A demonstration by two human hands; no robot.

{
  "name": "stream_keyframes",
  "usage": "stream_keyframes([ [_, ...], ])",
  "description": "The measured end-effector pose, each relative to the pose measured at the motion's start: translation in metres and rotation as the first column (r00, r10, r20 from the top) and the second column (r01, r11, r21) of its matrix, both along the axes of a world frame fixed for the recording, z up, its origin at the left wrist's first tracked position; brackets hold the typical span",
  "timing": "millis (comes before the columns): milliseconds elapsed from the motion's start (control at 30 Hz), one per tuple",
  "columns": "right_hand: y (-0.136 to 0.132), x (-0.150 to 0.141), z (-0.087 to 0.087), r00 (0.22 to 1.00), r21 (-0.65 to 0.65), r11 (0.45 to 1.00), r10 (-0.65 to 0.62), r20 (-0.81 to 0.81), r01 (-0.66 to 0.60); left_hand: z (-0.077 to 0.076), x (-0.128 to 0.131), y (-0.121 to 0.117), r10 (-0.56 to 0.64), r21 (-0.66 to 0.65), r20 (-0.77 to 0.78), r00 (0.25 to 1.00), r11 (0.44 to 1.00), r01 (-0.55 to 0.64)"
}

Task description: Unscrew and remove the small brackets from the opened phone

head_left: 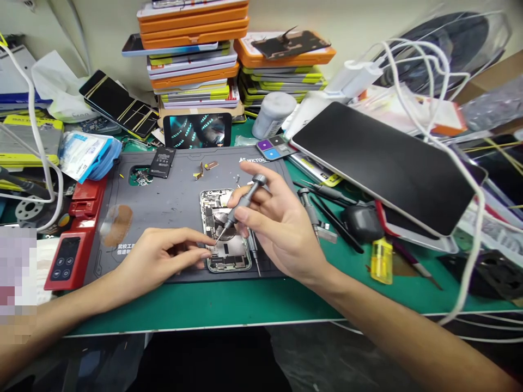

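An opened phone point(227, 256) with its insides showing lies on the grey repair mat point(171, 201). My right hand point(278, 228) is closed round a grey precision screwdriver point(241, 204), whose tip points down into the phone's left side. My left hand point(159, 258) rests on the mat at the phone's left edge; its fingertips are pressed together right at the screwdriver tip, and what they pinch is too small to see. A second screwdriver point(255, 256) lies along the phone's right edge.
A black battery point(161, 162) and small parts lie at the mat's far end. A red device point(69, 256) stands left of the mat. A tablet point(384, 160), white cables point(469, 218), more tools point(327, 204) and a yellow lighter point(382, 261) crowd the right. Stacked phone boxes point(192, 54) rise behind.
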State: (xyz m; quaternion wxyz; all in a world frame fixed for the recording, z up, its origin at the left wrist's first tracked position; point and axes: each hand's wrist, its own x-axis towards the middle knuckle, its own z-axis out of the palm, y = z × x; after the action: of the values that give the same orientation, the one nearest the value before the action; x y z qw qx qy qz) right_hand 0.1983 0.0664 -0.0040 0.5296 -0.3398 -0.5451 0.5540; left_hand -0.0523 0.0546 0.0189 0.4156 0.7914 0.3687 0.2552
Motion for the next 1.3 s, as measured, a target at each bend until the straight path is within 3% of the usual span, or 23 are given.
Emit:
stream_keyframes([
  [300, -0.001, -0.002, -0.001, 0.998, 0.039, 0.999, 0.03, 0.048, -0.032, 0.0, 0.001, 0.001, 0.027, -0.043, 0.013, 1.0, 0.999, -0.026],
  [600, -0.006, -0.006, 0.01, 1.0, -0.098, 0.995, 0.02, 0.011, -0.019, 0.003, 0.002, 0.003, 0.093, -0.276, 0.021, 0.995, 0.958, -0.084],
  [1300, -0.006, -0.005, 0.011, 1.0, -0.143, 0.99, 0.019, -0.021, -0.022, 0.0, 0.002, 0.0, 0.134, -0.301, 0.064, 0.989, 0.947, -0.108],
])
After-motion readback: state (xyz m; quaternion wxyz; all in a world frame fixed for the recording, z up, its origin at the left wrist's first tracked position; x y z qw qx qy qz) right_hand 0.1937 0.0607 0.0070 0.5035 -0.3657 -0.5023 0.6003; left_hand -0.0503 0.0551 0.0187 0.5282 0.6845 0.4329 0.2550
